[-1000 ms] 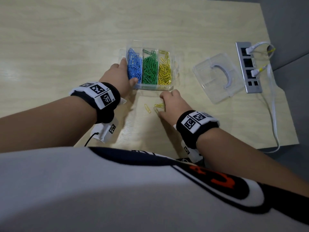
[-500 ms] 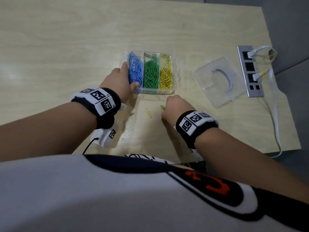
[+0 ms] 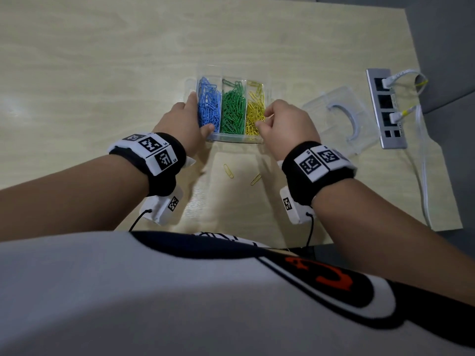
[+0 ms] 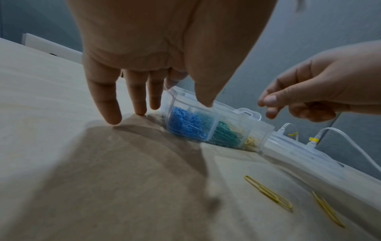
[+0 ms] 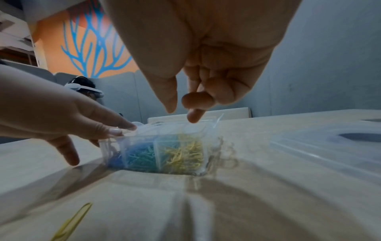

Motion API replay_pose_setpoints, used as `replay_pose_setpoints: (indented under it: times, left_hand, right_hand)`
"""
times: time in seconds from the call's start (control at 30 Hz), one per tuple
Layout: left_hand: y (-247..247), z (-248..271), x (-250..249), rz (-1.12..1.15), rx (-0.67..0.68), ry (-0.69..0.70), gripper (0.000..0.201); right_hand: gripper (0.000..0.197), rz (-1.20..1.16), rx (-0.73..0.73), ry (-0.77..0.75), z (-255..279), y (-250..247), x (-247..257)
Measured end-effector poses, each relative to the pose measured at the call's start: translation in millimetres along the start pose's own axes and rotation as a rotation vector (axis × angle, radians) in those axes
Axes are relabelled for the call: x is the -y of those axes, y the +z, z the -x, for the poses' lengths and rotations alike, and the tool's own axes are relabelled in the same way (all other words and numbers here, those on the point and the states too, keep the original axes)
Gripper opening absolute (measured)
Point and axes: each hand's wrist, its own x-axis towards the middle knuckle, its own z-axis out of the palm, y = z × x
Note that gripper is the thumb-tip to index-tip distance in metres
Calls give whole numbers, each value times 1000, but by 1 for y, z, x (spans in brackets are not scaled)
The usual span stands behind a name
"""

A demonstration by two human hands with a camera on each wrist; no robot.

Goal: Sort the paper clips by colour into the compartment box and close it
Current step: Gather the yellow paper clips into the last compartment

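Note:
The clear compartment box (image 3: pixel 234 139) stands open mid-table, with blue clips (image 3: pixel 208 109) on the left, green clips (image 3: pixel 233 111) in the middle and yellow clips (image 3: pixel 254 111) on the right. My left hand (image 3: pixel 198 114) grips the box's left end: the thumb lies over the near rim, the index finger is behind the wall, and the other fingers rest on the table (image 4: pixel 115 117). My right hand (image 3: pixel 264 119) hovers over the yellow compartment. In the right wrist view its thumb and index finger (image 5: pixel 193 114) are apart with nothing between them. Two yellow clips (image 3: pixel 228 171) (image 3: pixel 255 179) lie loose on the table in front of the box.
The clear lid (image 3: pixel 339 119) lies flat to the right of the box. Beyond it a grey power strip (image 3: pixel 385 109) with white cables (image 3: pixel 424 176) sits near the table's right edge. The table's near edge runs just under my wrists.
My right hand closed over the loose yellow clips on the table, then rose forward to above the yellow compartment. Fewer clips lie on the table. My left hand stayed on the box.

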Motion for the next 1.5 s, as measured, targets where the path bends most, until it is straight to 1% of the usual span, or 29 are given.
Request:
replay_pose_setpoints:
  times: [0.07,0.1,0.13,0.17,0.23,0.27,0.3,0.37,0.5,0.53,0.6,0.67,0.73,0.77,0.87,1.03,1.1,1.17,1.27,1.3,1.37,1.43,1.5]
  left_hand:
    - [0,-1,1,0,2,0,65]
    - [0,-1,1,1,4,0,65]
    - [1,-1,1,3,4,1,66]
    - [1,0,1,3,3,5,66]
    - [1,0,1,2,-2,8,67]
    - [1,0,1,3,-3,6,67]
    - [1,0,1,4,-2,4,68]
    - [0,0,1,4,1,3,69]
    - [0,-1,1,-1,4,6,69]
    - [0,-1,1,-3,3,9,68]
    - [0,-1,1,-3,1,12,67]
    - [1,-1,2,-2,-1,12,64]
    - [1,-1,1,-6,1,11,64]
    - [1,-1,1,-7,1,10,65]
    - [0,0,1,-5,-3,8,66]
    - [0,1,1,3,-4,12,67]
    - [0,1,1,8,-3,12,66]
    - [0,1,1,12,0,12,66]
    - [0,1,1,12,2,13,66]
    - [0,1,1,12,6,13,66]
    - [0,0,2,9,13,11,65]
    - [0,0,2,3,14,11,65]
    - [-1,2,2,2,15,10,64]
  right_hand:
    - [13,38,-11,-22,6,4,-1]
    - [7,68,12,-36,10,7,-3]
    - [4,97,80,-48,15,11,-7]
    - [3,131,192,-58,19,16,-11]
    - [13,222,421,-89,26,25,-17]
    - [16,259,469,-109,29,29,-19]
    - [15,279,464,-126,31,32,-20]
    - [11,288,401,-157,32,38,-21]
    - [17,308,366,-132,33,48,-13]
    - [16,275,344,-121,33,48,-9]
    - [14,137,307,-117,34,49,1]
    - [22,80,333,-190,37,52,11]
    - [30,158,383,-259,42,59,17]
    - [31,196,381,-252,43,63,17]
    - [26,214,334,-148,40,67,11]
    - [19,231,311,-141,35,52,-2]
    - [13,128,242,-139,35,42,-7]
    - [8,-13,118,-123,34,32,-8]
    - [6,-155,-46,-73,25,20,-7]
    - [7,-200,-80,-45,19,16,-7]
    - [19,-248,-85,-5,8,9,-6]
    - [31,-167,-63,-30,0,6,-5]
    - [29,21,-48,-98,0,7,-4]
